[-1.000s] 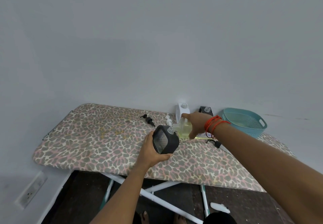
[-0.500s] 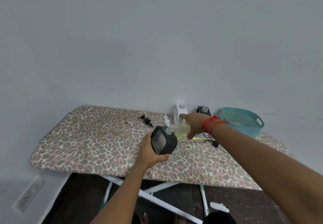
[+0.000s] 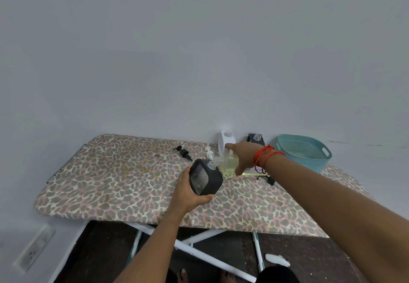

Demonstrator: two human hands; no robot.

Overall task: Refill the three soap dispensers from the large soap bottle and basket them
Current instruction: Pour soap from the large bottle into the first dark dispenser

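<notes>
My left hand (image 3: 188, 193) grasps the dark square soap dispenser (image 3: 207, 178) from beneath, thumb along its near edge, holding it tilted just above the leopard-print ironing board (image 3: 110, 183) with its open clear neck pointing up and away from me. My right hand (image 3: 242, 157), red threads (image 3: 264, 156) round the wrist, is wrapped round the large soap bottle (image 3: 229, 162), fingers (image 3: 231, 146) curled over its top. The bottle is clear with pale yellow soap inside and lies tipped over to the left, its mouth right at the dispenser's neck; whether soap is running I cannot make out at this distance.

Against the wall behind my right hand stand a white dispenser (image 3: 224, 138) and a black dispenser (image 3: 255, 139), both upright with their necks open. A black pump head (image 3: 182, 152) and a white pump head (image 3: 209, 153) lie on the board just beyond the dispenser I hold. The teal basket (image 3: 318, 163) sits at the board's far right end, well apart from the bottles.
</notes>
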